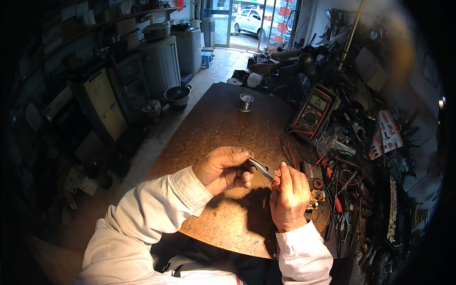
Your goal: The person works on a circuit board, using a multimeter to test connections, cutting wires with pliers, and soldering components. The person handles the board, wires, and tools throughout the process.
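Observation:
Above the front part of the brown table (190,156), my right hand (290,194) is closed around a pair of pliers (262,168) with silver jaws and red grips. The jaws point up and to the left, reaching the fingertips of my left hand (227,166). There, the thumb and forefinger are pinched together at the tool's tip. Whatever lies between them is too small to make out. Just right of my right hand is a small circuit board (315,198) with several parts on it, partly hidden by that hand.
A solder spool (245,102) stands at the table's far end. On the right, a multimeter (312,114) leans with red and black leads, beside a heap of tools and cables (339,190). A dark pan (177,96) stands left of the table.

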Demonstrator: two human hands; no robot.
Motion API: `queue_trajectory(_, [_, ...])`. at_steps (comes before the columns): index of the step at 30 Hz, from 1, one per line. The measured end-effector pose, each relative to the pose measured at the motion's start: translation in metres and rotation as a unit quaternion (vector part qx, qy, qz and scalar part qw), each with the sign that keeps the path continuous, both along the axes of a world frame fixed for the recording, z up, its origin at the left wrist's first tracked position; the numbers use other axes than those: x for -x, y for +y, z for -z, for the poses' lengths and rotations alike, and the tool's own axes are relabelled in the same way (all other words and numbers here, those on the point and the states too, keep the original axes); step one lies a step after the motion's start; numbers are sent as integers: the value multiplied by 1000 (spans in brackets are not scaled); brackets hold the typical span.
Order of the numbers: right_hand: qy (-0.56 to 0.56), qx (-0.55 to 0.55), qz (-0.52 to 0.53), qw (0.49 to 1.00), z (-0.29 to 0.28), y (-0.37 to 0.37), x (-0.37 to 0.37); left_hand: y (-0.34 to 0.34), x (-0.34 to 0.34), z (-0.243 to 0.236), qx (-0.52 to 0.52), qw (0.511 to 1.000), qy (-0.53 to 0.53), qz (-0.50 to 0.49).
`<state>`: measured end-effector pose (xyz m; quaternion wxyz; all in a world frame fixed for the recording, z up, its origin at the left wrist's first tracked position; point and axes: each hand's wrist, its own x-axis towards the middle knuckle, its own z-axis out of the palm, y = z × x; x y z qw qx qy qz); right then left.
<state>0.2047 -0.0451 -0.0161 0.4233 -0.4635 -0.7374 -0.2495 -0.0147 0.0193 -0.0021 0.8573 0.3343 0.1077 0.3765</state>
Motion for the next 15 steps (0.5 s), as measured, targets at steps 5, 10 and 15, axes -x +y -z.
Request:
queue_trajectory(5, [3,-5,-5,1000,-1,0,1,-1,0,-1,6,1000,-3,6])
queue_trajectory(10, [2,3,-13,1000,-7,-1,1,-2,0,-2,2,1000,-8,15])
queue_trajectory(15, [10,14,-41,999,-7,-1,-1,-1,2,-3,-20,999,-2,37])
